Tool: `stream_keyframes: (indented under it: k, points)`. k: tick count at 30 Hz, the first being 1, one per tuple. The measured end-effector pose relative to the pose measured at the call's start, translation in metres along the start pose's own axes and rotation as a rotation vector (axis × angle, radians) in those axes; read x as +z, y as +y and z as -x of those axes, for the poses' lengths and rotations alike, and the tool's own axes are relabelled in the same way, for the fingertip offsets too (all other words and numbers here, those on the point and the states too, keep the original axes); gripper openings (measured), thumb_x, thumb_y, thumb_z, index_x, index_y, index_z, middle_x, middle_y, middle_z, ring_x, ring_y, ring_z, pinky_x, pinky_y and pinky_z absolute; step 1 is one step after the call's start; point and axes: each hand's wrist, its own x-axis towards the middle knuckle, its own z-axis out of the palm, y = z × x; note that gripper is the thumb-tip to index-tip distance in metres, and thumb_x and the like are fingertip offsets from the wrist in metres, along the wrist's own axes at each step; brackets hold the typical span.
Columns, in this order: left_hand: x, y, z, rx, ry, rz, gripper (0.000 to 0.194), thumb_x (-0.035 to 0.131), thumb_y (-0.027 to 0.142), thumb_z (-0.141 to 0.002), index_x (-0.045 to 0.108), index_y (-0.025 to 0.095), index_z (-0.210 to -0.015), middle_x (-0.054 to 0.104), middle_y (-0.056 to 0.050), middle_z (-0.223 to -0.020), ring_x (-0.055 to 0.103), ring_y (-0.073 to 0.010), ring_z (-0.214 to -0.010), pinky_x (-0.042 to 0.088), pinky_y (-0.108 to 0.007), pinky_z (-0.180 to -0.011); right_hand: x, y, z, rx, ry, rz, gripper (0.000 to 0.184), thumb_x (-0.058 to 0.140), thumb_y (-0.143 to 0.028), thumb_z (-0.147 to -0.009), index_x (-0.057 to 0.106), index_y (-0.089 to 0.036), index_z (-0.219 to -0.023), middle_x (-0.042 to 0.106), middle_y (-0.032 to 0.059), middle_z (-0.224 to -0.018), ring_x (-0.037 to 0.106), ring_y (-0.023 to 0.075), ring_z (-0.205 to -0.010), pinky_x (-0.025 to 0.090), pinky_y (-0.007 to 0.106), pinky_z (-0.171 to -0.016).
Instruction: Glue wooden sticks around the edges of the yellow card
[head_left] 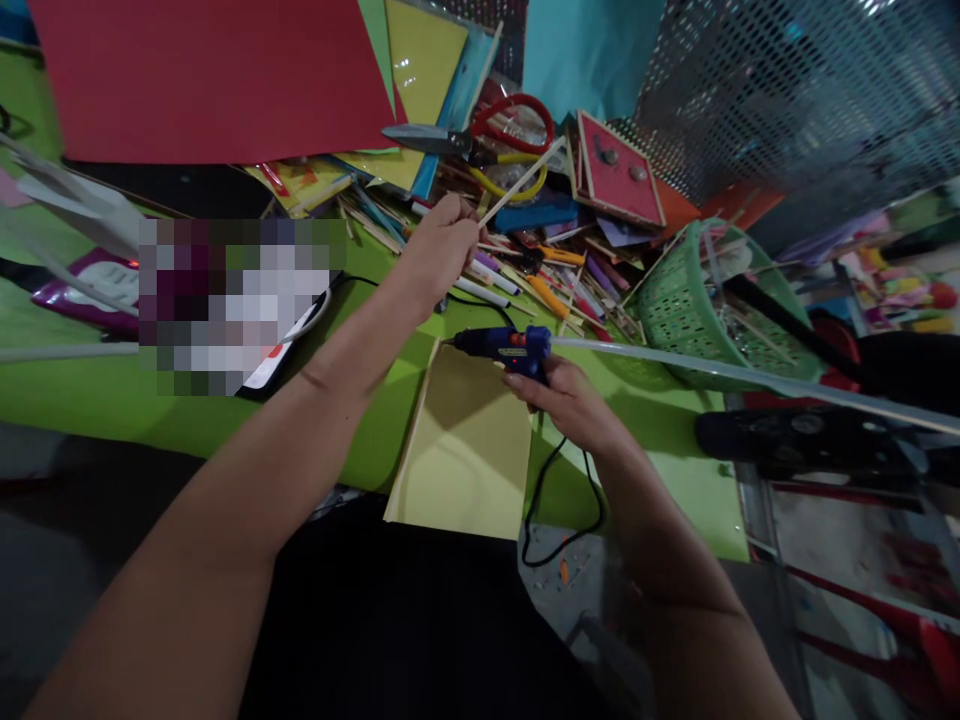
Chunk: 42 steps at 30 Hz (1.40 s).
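My right hand point(566, 395) is wrapped round a blue hot glue gun point(517, 347), its nozzle pointing left over the top left corner of a pale yellow card point(469, 440). A long translucent glue stick point(712, 368) sticks out of the gun's back end toward the right. Along the card's left edge runs a thin pale strip. Farther up, my left hand point(450, 240) is closed on a thin wooden stick point(521, 185) that slants up to the right. Scissors point(480, 140) with red and yellow handles lie just beyond that hand, on a heap of craft pieces.
A green plastic basket point(675, 305) with odds and ends stands right of the heap of pens and sticks. Red paper point(217, 80) covers the back left. A pink framed board point(622, 170) leans at the back. The gun's black cord point(529, 540) loops over the front edge.
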Motion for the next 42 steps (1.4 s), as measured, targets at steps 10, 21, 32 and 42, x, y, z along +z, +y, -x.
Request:
stream_keyframes:
  k: [10,21,32,42]
  points:
    - [0.0014,0.0066,0.0030,-0.035,0.011,0.039,0.027,0.047,0.001,-0.089,0.046,0.024,-0.073,0.042,0.000,-0.070,0.037,-0.0155,-0.065,0.033,-0.034,-0.070,-0.0011,-0.0018,-0.0002,0.004,0.000,0.033,0.033,0.061,-0.051,-0.097,0.067,-0.021,-0.109,0.066,0.0080,-0.095,0.061,0.0258,-0.088,0.050,0.039,-0.075]
    - [0.0002,0.0015,0.0020,-0.018,0.006,0.023,0.024,0.049,0.006,-0.090,0.046,0.024,-0.075,0.042,-0.001,-0.073,0.037,-0.0163,-0.067,0.038,-0.036,-0.073,-0.0043,-0.0046,0.0019,-0.018,0.000,0.084,0.028,0.061,-0.047,-0.097,0.065,-0.021,-0.102,0.066,0.0087,-0.096,0.062,0.0290,-0.095,0.052,0.044,-0.082]
    - [0.0007,0.0074,0.0039,-0.036,0.010,-0.041,0.024,0.053,0.006,-0.086,0.044,0.025,-0.073,0.044,-0.001,-0.071,0.037,-0.0161,-0.068,0.040,-0.034,-0.068,-0.0012,-0.0087,-0.0002,-0.006,0.000,0.057,0.032,0.062,-0.049,-0.097,0.067,-0.021,-0.109,0.067,0.0091,-0.095,0.063,0.0284,-0.093,0.052,0.042,-0.079]
    - [0.0008,0.0085,0.0046,-0.039,0.003,-0.040,0.027,0.047,0.003,-0.091,0.044,0.024,-0.074,0.044,-0.001,-0.073,0.041,-0.0161,-0.072,0.039,-0.035,-0.074,-0.0031,-0.0067,0.0017,0.002,0.013,0.088,0.030,0.061,-0.049,-0.097,0.065,-0.020,-0.105,0.066,0.0087,-0.095,0.062,0.0278,-0.093,0.051,0.041,-0.078]
